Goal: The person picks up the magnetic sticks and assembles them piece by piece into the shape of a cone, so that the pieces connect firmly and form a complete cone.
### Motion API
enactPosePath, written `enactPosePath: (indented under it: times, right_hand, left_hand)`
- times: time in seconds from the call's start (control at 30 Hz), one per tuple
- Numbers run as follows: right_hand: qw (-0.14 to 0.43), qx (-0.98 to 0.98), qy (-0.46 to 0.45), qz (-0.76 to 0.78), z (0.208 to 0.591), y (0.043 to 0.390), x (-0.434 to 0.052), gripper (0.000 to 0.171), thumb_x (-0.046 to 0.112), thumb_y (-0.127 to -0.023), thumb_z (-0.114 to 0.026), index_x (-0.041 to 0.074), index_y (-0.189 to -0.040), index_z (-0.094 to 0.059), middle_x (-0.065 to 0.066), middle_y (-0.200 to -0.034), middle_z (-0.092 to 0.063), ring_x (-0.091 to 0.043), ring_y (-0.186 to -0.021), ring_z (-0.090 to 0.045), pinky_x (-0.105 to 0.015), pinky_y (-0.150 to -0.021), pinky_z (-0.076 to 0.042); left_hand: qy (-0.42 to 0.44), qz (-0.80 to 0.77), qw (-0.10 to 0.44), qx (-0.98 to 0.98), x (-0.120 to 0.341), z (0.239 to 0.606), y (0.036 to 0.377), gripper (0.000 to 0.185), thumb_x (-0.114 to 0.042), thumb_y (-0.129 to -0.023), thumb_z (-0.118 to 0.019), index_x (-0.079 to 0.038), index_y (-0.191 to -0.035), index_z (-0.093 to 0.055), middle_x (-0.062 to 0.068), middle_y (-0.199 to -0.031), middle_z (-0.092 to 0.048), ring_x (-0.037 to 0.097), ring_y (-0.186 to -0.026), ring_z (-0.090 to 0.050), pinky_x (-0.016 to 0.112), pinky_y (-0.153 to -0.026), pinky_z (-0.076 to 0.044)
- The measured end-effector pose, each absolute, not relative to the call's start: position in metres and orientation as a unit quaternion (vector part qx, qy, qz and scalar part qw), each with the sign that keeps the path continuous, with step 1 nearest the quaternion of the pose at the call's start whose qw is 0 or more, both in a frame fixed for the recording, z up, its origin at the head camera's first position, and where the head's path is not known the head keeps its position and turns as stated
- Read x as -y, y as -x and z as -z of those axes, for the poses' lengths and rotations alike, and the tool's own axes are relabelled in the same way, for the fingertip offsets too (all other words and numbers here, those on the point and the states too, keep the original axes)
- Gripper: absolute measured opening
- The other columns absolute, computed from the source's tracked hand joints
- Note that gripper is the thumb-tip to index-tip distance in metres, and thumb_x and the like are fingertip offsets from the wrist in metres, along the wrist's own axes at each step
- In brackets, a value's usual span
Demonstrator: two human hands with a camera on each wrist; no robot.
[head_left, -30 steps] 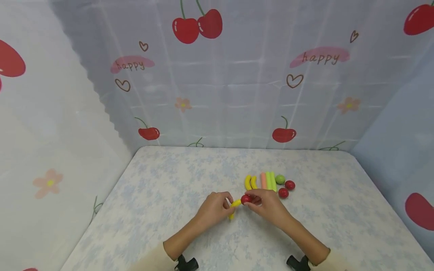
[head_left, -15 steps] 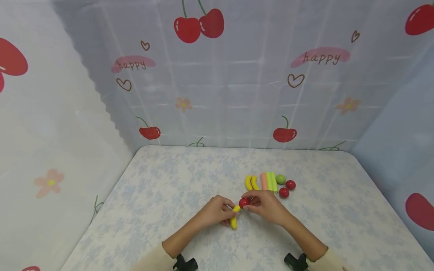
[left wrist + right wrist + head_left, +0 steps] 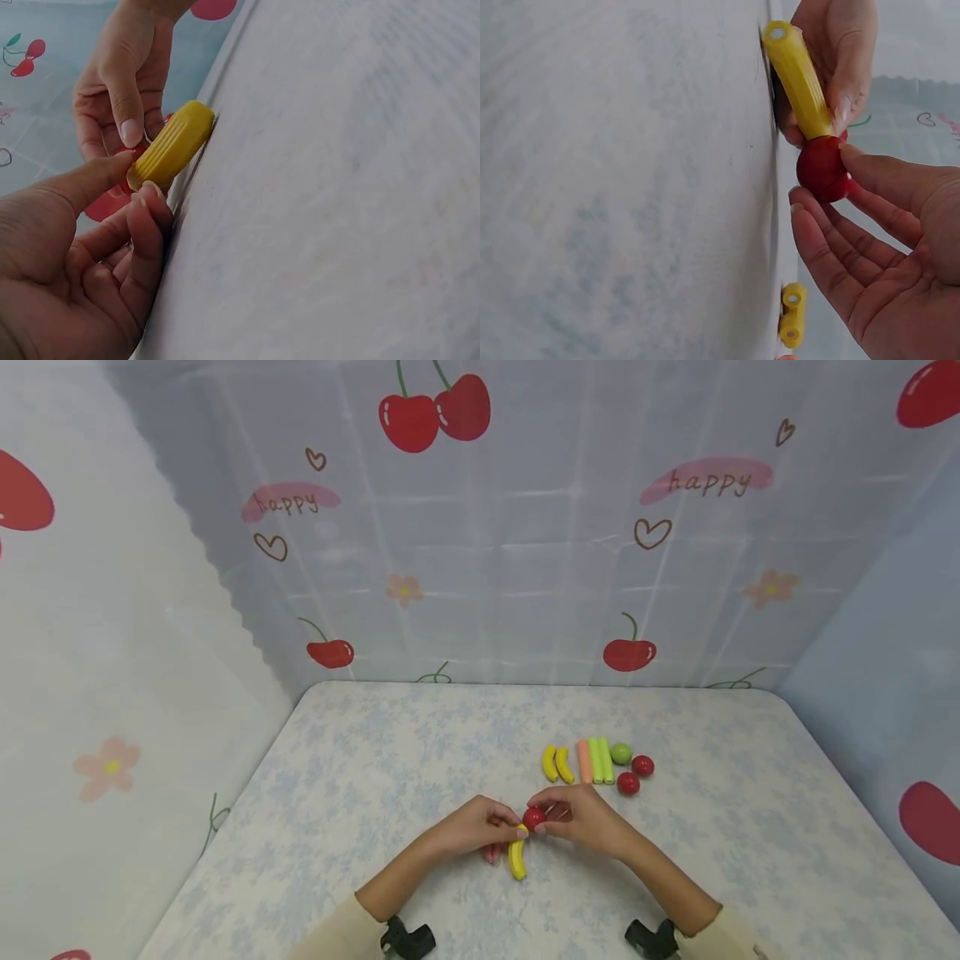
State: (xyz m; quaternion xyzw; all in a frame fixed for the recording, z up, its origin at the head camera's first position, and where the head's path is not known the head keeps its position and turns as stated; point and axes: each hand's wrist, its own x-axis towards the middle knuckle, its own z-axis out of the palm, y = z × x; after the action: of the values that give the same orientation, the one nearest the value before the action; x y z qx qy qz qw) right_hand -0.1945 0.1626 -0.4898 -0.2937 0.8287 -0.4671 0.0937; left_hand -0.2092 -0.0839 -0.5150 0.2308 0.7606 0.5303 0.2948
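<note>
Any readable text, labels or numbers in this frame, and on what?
"happy" on a pink patch of the backdrop cloth, upper left.
"happy" on a second pink patch, upper right.
No writing is readable on the yellow piece, the red ball or the table.

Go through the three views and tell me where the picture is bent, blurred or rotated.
Head view: wide-angle, the table edge bows and the backdrop leans. Left wrist view: rotated, the left hand soft, the yellow piece fairly sharp. Right wrist view: rotated, the red ball sharp; even light, no glare.
</note>
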Motion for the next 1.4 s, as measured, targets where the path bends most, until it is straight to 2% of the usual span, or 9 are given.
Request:
enactPosePath:
  times: [0.2, 0.4, 0.67, 0.83, 1.0, 1.2, 1.4]
  right_hand:
    - [0.112, -0.823, 0.296, 0.472, 0.490, 0.195, -0.157, 0.029, 0.006, -0.089, -0.078, 0.001, -0.117, -0.072, -0.005, -0.107, -0.073, -0.014, -0.090, -0.069, -0.027, -0.078, -0.057]
    - [0.116, -0.835, 0.289, 0.453, 0.487, 0.196, -0.157, 0.028, 0.007, -0.090, -0.077, 0.001, -0.118, -0.072, -0.004, -0.107, -0.073, -0.016, -0.092, -0.070, -0.027, -0.079, -0.057]
    - [0.073, -0.870, 0.242, 0.423, 0.473, 0.196, -0.169, 0.028, 0.015, -0.092, -0.077, 0.004, -0.118, -0.073, -0.006, -0.106, -0.074, -0.016, -0.091, -0.069, -0.025, -0.079, -0.057]
    - [0.032, -0.884, 0.221, 0.411, 0.463, 0.198, -0.181, 0.030, 0.012, -0.090, -0.079, 0.004, -0.118, -0.073, -0.007, -0.105, -0.074, -0.014, -0.089, -0.068, -0.025, -0.077, -0.057]
    - [0.002, -0.893, 0.236, 0.383, 0.448, 0.213, -0.184, 0.029, 0.007, -0.089, -0.078, 0.001, -0.116, -0.073, -0.011, -0.105, -0.074, -0.018, -0.089, -0.069, -0.032, -0.077, -0.060]
    - [0.018, -0.904, 0.246, 0.349, 0.437, 0.244, -0.184, 0.025, 0.002, -0.092, -0.074, -0.001, -0.116, -0.072, -0.014, -0.105, -0.072, -0.021, -0.088, -0.068, -0.034, -0.076, -0.060]
    - [0.015, -0.930, 0.261, 0.257, 0.437, 0.267, -0.182, 0.025, 0.002, -0.089, -0.076, 0.000, -0.115, -0.073, -0.010, -0.106, -0.073, -0.025, -0.094, -0.067, -0.040, -0.081, -0.059]
  left_hand:
    - [-0.220, -0.532, 0.287, -0.765, 0.089, 0.517, 0.209, 0.016, -0.029, -0.094, -0.075, -0.014, -0.093, -0.079, 0.002, -0.062, -0.064, 0.010, -0.045, -0.054, 0.022, -0.044, -0.046]
    - [-0.226, -0.528, 0.275, -0.771, 0.090, 0.517, 0.208, 0.015, -0.031, -0.095, -0.074, -0.017, -0.093, -0.079, 0.002, -0.061, -0.064, 0.011, -0.044, -0.054, 0.022, -0.043, -0.046]
    - [-0.223, -0.527, 0.273, -0.773, 0.088, 0.521, 0.208, 0.014, -0.029, -0.094, -0.075, -0.016, -0.092, -0.079, 0.002, -0.060, -0.064, 0.011, -0.044, -0.055, 0.024, -0.043, -0.047]
    - [-0.218, -0.541, 0.290, -0.759, 0.084, 0.526, 0.205, 0.014, -0.028, -0.093, -0.076, -0.015, -0.092, -0.079, 0.001, -0.061, -0.064, 0.010, -0.045, -0.055, 0.022, -0.044, -0.047]
    - [-0.214, -0.552, 0.288, -0.753, 0.086, 0.526, 0.204, 0.013, -0.026, -0.094, -0.075, -0.014, -0.093, -0.080, 0.004, -0.061, -0.064, 0.010, -0.045, -0.057, 0.021, -0.045, -0.049]
    - [-0.209, -0.549, 0.287, -0.756, 0.088, 0.522, 0.209, 0.012, -0.025, -0.094, -0.076, -0.014, -0.093, -0.079, 0.004, -0.061, -0.065, 0.011, -0.047, -0.058, 0.021, -0.046, -0.050]
    - [-0.216, -0.548, 0.289, -0.755, 0.089, 0.522, 0.213, 0.013, -0.025, -0.095, -0.075, -0.014, -0.095, -0.079, 0.003, -0.062, -0.066, 0.010, -0.047, -0.060, 0.022, -0.048, -0.051]
